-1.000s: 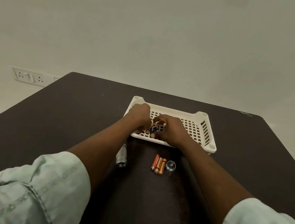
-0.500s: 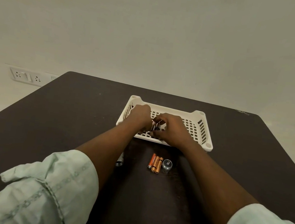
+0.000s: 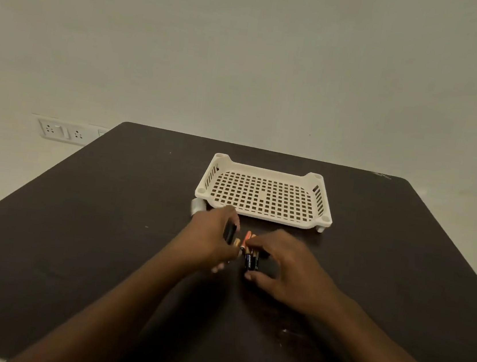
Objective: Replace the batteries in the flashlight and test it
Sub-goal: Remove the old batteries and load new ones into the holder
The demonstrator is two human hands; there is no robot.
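While your left hand (image 3: 212, 239) grips what appears to be the dark flashlight (image 3: 229, 232), your right hand (image 3: 279, 264) pinches black batteries (image 3: 251, 261) on the table (image 3: 105, 224), at 6 o'clock from the basket (image 3: 265, 194). Next: align polarity, then insert.

On 1 dark table (image 3: 105, 224): 1 white basket (image 3: 268, 171), 1 wall socket plate (image 3: 63, 130), 2 hands; battery count unclear.
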